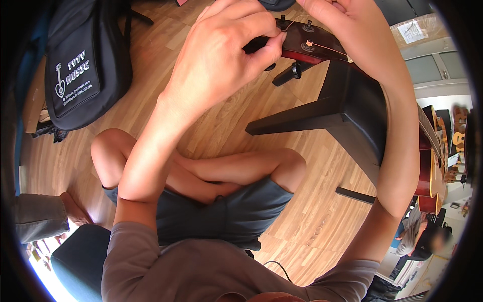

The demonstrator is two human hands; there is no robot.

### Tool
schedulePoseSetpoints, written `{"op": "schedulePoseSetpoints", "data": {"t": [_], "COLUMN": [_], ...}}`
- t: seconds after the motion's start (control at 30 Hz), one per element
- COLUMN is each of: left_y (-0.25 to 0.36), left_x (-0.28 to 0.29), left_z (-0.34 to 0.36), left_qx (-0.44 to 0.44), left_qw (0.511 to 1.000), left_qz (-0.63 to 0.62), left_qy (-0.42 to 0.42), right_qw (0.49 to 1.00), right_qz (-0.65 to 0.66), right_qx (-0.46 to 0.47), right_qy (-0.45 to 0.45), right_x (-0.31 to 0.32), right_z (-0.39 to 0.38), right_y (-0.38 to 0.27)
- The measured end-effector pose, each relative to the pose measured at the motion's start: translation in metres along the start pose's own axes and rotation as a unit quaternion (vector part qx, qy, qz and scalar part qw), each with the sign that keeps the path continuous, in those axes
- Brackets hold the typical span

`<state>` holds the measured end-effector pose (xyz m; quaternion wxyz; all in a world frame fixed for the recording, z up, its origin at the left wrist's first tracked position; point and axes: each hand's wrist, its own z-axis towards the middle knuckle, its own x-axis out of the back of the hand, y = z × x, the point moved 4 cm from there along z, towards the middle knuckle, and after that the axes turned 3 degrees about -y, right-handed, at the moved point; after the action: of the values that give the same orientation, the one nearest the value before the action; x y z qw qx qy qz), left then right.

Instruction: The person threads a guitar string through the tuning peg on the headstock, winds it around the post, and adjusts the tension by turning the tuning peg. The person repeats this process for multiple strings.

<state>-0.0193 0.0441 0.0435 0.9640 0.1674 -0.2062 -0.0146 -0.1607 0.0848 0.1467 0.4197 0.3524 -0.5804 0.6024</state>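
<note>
The dark red guitar headstock lies at the top, with metal tuning posts on its face. My left hand is at its left end, thumb and forefinger pinched on a thin guitar string that curves up beside the posts. Another string runs from the nearest post down toward the neck. Above the headstock my right hand has its fingers curled in; the upper edge cuts it off, so whatever it grips is hidden. My right forearm covers much of the neck. The guitar body shows at the far right.
A black stool-like stand with angled legs is under the guitar. My crossed legs rest on the wood floor. A black gig bag lies at left, near another person's foot. Another person is at far right.
</note>
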Motion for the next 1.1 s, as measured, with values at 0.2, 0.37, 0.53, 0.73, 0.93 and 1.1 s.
{"op": "schedulePoseSetpoints", "data": {"t": [0.2, 0.37, 0.53, 0.73, 0.93, 1.1], "left_y": [-0.002, -0.006, -0.008, -0.012, -0.012, -0.012], "left_x": [-0.001, -0.002, -0.007, -0.009, -0.007, -0.003], "left_z": [-0.005, -0.015, -0.02, -0.023, -0.019, -0.021], "left_qx": [0.043, 0.068, 0.102, 0.173, 0.167, 0.183], "left_qw": [0.999, 0.997, 0.992, 0.98, 0.982, 0.973], "left_qz": [-0.015, -0.017, -0.053, -0.091, -0.093, -0.139], "left_qy": [0.001, 0.034, 0.057, 0.043, -0.001, -0.022], "right_qw": [0.998, 0.995, 0.991, 0.993, 0.989, 0.994], "right_qz": [0.019, 0.028, -0.038, 0.033, -0.005, -0.021], "right_qx": [0.048, 0.037, 0.093, -0.056, -0.091, -0.002], "right_qy": [-0.032, -0.085, -0.083, -0.1, -0.119, -0.107], "right_x": [-0.001, -0.003, -0.005, -0.014, -0.011, -0.011], "right_z": [-0.001, -0.009, -0.011, -0.004, -0.008, -0.006], "right_y": [0.005, -0.005, -0.002, -0.014, -0.012, 0.012]}}
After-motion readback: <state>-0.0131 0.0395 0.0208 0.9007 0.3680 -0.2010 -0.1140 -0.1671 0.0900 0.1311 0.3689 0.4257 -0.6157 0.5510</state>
